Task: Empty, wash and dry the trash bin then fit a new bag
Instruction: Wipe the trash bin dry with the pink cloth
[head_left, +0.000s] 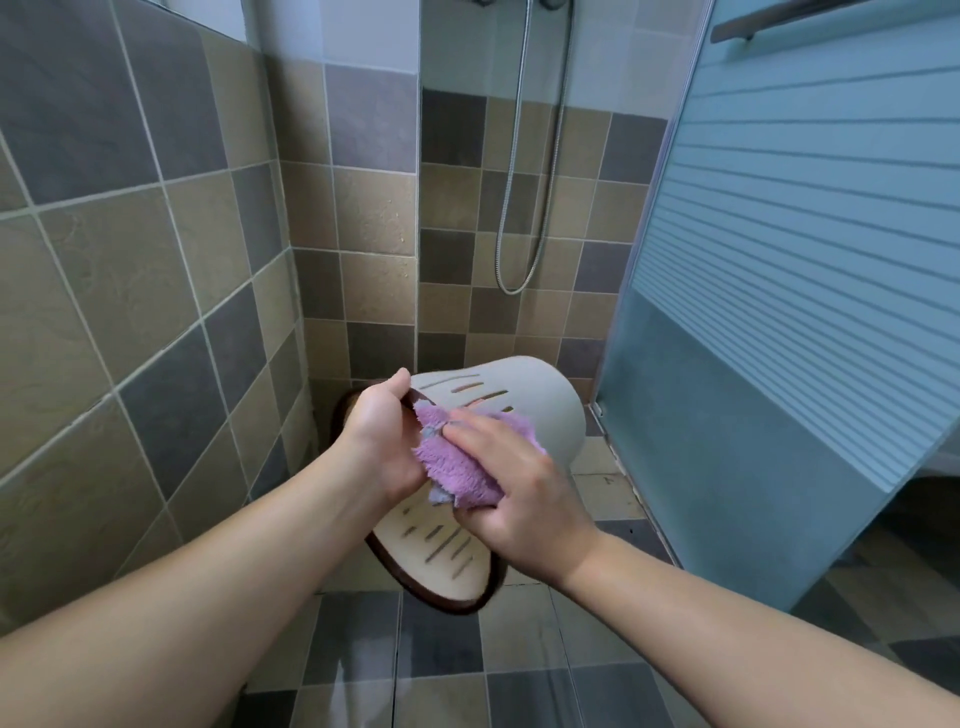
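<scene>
A cream plastic trash bin (540, 410) with slotted sides and a dark brown rim is held tilted in mid-air, its mouth turned toward me and its base pointing away. My left hand (382, 436) grips the rim at the upper left, thumb on the outside. My right hand (514, 493) holds a fluffy purple cloth (457, 462) bunched against the bin's side near the rim. The bin's inside is mostly hidden behind the cloth and both hands.
Tiled walls close in at left and behind. A metal shower hose (524, 208) hangs on the far wall. A frosted glass shower door (789, 291) stands at right. The tiled floor (441, 654) lies below.
</scene>
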